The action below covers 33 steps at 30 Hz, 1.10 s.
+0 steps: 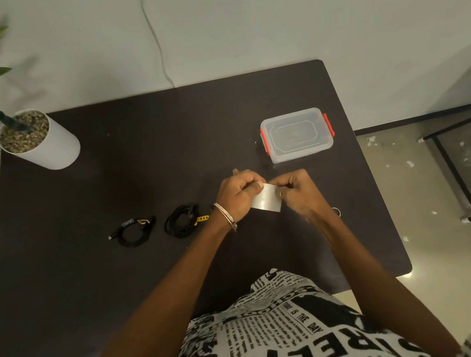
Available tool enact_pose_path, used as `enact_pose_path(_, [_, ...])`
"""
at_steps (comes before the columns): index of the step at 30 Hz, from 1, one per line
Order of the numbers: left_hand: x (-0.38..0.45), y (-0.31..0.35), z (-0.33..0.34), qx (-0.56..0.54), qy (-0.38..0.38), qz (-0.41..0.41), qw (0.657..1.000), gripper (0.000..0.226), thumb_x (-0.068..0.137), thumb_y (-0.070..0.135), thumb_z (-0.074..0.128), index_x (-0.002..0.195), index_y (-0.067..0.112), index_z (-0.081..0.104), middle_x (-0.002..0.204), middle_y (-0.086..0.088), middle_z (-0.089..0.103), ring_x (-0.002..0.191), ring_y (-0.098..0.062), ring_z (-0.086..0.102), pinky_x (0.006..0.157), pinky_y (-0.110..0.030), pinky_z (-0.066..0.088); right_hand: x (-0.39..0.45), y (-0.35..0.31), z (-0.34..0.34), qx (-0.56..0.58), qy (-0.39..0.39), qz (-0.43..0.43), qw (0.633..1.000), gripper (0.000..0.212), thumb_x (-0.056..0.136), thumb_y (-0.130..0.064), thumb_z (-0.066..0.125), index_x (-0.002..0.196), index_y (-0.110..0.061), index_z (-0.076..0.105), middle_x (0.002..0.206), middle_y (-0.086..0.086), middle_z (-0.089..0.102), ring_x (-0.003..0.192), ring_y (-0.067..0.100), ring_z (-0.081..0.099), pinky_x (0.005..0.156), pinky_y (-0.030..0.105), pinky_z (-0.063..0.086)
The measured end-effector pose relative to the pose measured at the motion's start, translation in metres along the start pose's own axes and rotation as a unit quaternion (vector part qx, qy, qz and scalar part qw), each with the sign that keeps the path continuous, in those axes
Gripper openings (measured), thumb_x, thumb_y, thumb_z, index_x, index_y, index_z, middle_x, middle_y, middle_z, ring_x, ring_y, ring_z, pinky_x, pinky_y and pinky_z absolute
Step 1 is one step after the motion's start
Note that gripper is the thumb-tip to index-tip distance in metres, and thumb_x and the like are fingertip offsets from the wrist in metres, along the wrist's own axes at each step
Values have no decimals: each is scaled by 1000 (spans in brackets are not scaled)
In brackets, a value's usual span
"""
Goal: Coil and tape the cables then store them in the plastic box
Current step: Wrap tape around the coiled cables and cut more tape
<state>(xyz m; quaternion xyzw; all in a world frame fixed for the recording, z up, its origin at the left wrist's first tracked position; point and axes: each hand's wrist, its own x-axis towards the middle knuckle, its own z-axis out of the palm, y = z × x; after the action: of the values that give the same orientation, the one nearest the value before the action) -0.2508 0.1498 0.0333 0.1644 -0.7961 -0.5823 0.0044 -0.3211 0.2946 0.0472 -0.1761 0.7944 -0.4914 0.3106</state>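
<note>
Two coiled black cables lie on the dark table (122, 289): a smaller cable (133, 232) at the left and a larger cable (181, 224) with a yellow strap beside it. Just right of them, both hands are raised together over the table. My left hand (239, 199) and my right hand (296, 191) pinch a strip of clear tape (266, 201) stretched between them. The clear plastic box (297, 134) with red latches stands closed behind the hands.
A white pot (47, 149) with a green plant stands at the table's far left corner. A small ring-shaped object (337, 211) lies right of my right wrist. A black metal frame (458, 173) stands on the floor to the right.
</note>
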Motion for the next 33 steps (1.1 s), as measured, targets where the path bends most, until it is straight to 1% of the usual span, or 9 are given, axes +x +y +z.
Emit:
enact_pose_path(4, [4,7,-3,-7,4,7,1000,24,81,17,50,82,2,68,82,0,63,82,-14,58,101,-7,22,-4,4,-9,143,-47,-9,989,42,86,14,43,113,-6,68,109,7,71,104,19,66,89,30,54])
enact_pose_path(8, [3,4,-2,2,-3,-1,1000,20,84,15,51,86,4,68,86,-3,65,86,-17,59,89,1,28,-3,2,-12,185,-59,22,981,24,93,-4,52,109,-8,70,108,9,71,105,24,66,93,39,52])
enact_pose_path(11, [0,2,1,12,-6,-11,1000,16,89,5,53,89,4,69,90,-7,66,88,-19,58,88,-15,38,-5,0,-11,132,-55,18,990,14,89,-12,62,98,-12,73,96,4,74,93,21,69,85,35,55])
enact_pose_path(16, [-4,0,2,-8,10,-28,1000,16,86,7,53,87,5,69,87,-3,65,85,-15,58,101,-43,40,-2,3,-12,108,-57,14,992,20,89,-4,60,104,-9,72,101,4,73,97,22,68,87,38,55])
enact_pose_path(20, [-6,-1,0,-35,27,-41,998,23,76,21,52,82,9,70,78,10,63,77,0,55,96,-39,39,-1,6,-14,82,-70,-1,994,28,90,3,54,111,-7,69,107,3,72,103,17,66,91,33,54])
enact_pose_path(24, [-5,-2,-8,-71,3,-79,994,20,75,24,51,81,15,69,82,5,64,81,-10,56,76,-28,43,-2,9,-21,89,-94,14,991,29,90,-4,59,115,-16,67,110,-5,71,108,13,64,90,26,53])
enact_pose_path(27, [-5,-4,-10,-111,-1,-92,990,21,76,21,53,86,13,70,84,3,64,80,-10,57,74,-24,45,2,7,-24,57,-123,12,991,27,87,-13,65,113,-21,66,110,-2,70,106,13,64,88,27,53])
enact_pose_path(31, [-7,-3,2,54,69,24,996,22,82,9,63,101,14,73,101,1,62,93,-7,57,83,-13,44,10,5,-23,16,-85,18,996,38,79,-7,74,113,-20,61,95,12,68,92,22,67,83,34,55])
enact_pose_path(33, [-7,0,9,117,99,66,986,21,79,10,69,100,10,74,100,-6,65,90,-13,59,81,-21,48,13,2,-22,-18,-71,18,997,46,74,-8,78,113,-20,59,92,12,67,88,21,67,82,30,54])
